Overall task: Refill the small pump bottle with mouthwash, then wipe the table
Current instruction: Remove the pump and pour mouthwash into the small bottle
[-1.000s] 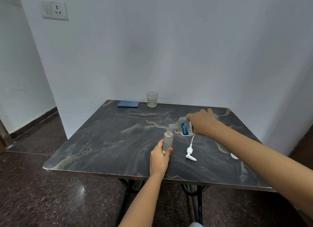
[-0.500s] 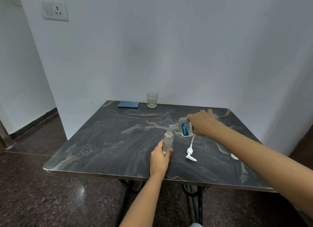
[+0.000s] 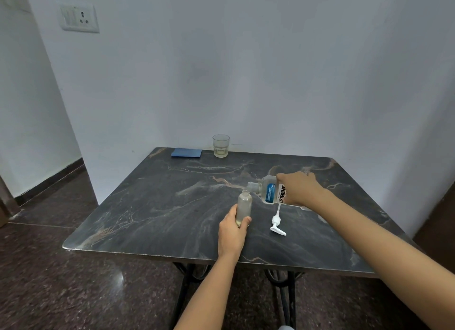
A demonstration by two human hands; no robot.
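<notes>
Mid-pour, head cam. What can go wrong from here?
1. The right hand holds the mouthwash bottle tipped nearly flat, its mouth close to the narrow neck of the small bottle; the stream may miss and spill on the table.
2. The left hand grips the small bottle low, near its base; a bump from above could tip it.
3. The pump head lies loose beside the pour and could get splashed or knocked.
</notes>
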